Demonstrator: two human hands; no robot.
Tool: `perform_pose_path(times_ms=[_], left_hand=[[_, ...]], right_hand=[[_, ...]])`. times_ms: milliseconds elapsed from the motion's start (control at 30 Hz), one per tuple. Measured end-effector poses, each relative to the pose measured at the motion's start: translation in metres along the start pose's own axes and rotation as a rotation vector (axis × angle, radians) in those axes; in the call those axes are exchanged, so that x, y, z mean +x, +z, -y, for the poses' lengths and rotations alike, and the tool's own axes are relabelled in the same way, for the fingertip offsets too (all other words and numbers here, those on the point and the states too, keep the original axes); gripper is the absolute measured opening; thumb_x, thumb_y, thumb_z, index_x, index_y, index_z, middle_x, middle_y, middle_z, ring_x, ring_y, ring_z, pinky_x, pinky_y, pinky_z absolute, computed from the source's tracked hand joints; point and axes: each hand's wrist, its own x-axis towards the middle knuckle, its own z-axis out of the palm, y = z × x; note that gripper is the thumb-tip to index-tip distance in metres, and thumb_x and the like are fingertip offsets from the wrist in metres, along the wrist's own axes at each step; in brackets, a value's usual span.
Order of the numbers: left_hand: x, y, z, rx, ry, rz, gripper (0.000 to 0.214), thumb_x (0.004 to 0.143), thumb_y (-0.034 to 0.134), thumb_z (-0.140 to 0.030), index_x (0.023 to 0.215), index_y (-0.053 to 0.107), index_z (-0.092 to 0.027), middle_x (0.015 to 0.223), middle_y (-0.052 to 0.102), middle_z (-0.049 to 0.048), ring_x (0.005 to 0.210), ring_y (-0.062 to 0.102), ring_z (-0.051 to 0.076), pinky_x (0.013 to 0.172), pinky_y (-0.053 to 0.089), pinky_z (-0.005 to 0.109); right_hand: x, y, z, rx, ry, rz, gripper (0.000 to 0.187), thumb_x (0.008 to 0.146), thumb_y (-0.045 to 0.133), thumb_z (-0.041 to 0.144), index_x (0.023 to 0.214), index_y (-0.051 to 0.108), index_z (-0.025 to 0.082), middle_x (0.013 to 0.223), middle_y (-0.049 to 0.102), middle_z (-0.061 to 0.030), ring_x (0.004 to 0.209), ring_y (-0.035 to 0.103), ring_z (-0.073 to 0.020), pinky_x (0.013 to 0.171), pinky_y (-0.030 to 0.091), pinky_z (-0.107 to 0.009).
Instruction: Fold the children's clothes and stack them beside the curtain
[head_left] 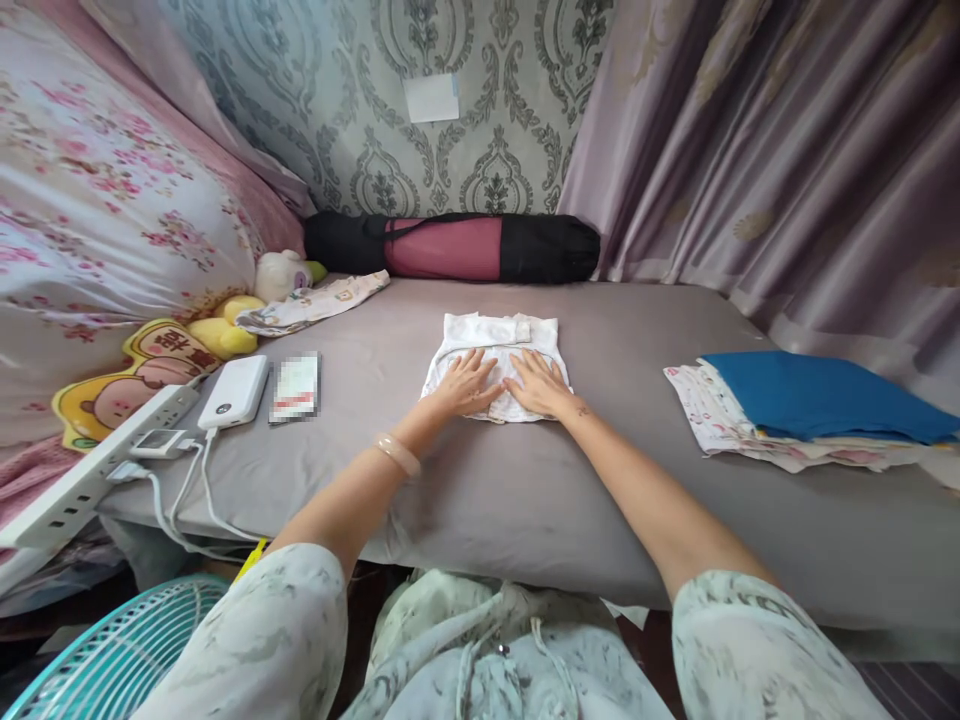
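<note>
A small white cloth garment [487,332] lies folded on the grey bed sheet [480,500], right in front of me. On the left part of the garment rests my left hand [466,384], palm down with its fingers stretched out. My right hand [537,386] presses flat on the right part, fingers spread. The two thumbs nearly meet in the middle. Neither hand grips the fabric. The garment's upper edge shows a folded-over band beyond my fingertips, while its lower middle is partly covered by my palms.
To the right sits a stack of folded clothes [705,405] topped by a blue cloth [817,395]. A power bank [234,390], power strip [97,460] and blurred packet [295,388] are on the left. Behind lie a patterned cloth [322,303] and a long black-and-maroon bag [450,248].
</note>
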Motion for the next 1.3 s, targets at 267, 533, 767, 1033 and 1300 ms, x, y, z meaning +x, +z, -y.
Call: perform_pose_path(times_ms=[267, 533, 767, 1033, 1300], left_hand=[[-0.019, 0.005, 0.011, 0.009, -0.032, 0.186, 0.076, 0.091, 0.023, -0.065, 0.151, 0.021, -0.019, 0.158, 0.012, 0.0139, 0.145, 0.004, 0.033, 0.113, 0.005, 0.057], [-0.051, 0.011, 0.015, 0.056, 0.008, 0.166, 0.064, 0.095, 0.020, -0.058, 0.149, 0.026, -0.023, 0.158, 0.017, 0.0101, 0.145, 0.010, 0.031, 0.114, 0.011, 0.057], [-0.092, -0.018, 0.052, -0.039, 0.273, 0.031, 0.041, 0.095, 0.039, -0.040, 0.127, 0.056, -0.021, 0.135, 0.054, 0.0110, 0.127, 0.048, 0.024, 0.108, 0.037, 0.041], [-0.099, -0.031, 0.108, -0.032, 0.188, -0.075, 0.054, 0.075, 0.043, -0.010, 0.125, 0.057, -0.026, 0.129, 0.059, 0.0060, 0.122, 0.051, 0.025, 0.104, 0.041, 0.045], [-0.085, -0.027, 0.105, -0.117, 0.201, -0.040, 0.039, 0.094, 0.036, -0.029, 0.125, 0.059, -0.028, 0.135, 0.054, 0.0067, 0.118, 0.055, 0.025, 0.098, 0.045, 0.041]], right_hand=[[-0.041, 0.006, 0.021, -0.029, -0.092, 0.148, 0.060, 0.097, 0.020, 0.043, 0.152, 0.020, 0.019, 0.159, 0.010, -0.0080, 0.146, 0.005, -0.0243, 0.115, 0.002, -0.054], [-0.095, 0.002, 0.037, 0.017, -0.218, 0.205, 0.064, 0.097, 0.020, 0.043, 0.151, 0.019, 0.009, 0.158, 0.013, -0.0088, 0.146, 0.006, -0.0212, 0.118, 0.003, -0.046], [-0.127, -0.040, 0.009, 0.282, -0.292, 0.304, 0.050, 0.097, 0.031, 0.044, 0.136, 0.052, 0.022, 0.147, 0.043, -0.0044, 0.135, 0.038, -0.0214, 0.114, 0.027, -0.038], [-0.108, -0.047, -0.062, 0.141, -0.206, -0.094, 0.042, 0.084, 0.044, 0.015, 0.121, 0.062, 0.026, 0.122, 0.061, -0.0071, 0.113, 0.056, -0.0239, 0.098, 0.045, -0.040], [-0.099, -0.021, -0.075, 0.096, -0.294, -0.114, 0.036, 0.092, 0.040, 0.023, 0.122, 0.059, 0.027, 0.133, 0.052, -0.0078, 0.115, 0.056, -0.0237, 0.097, 0.047, -0.040]])
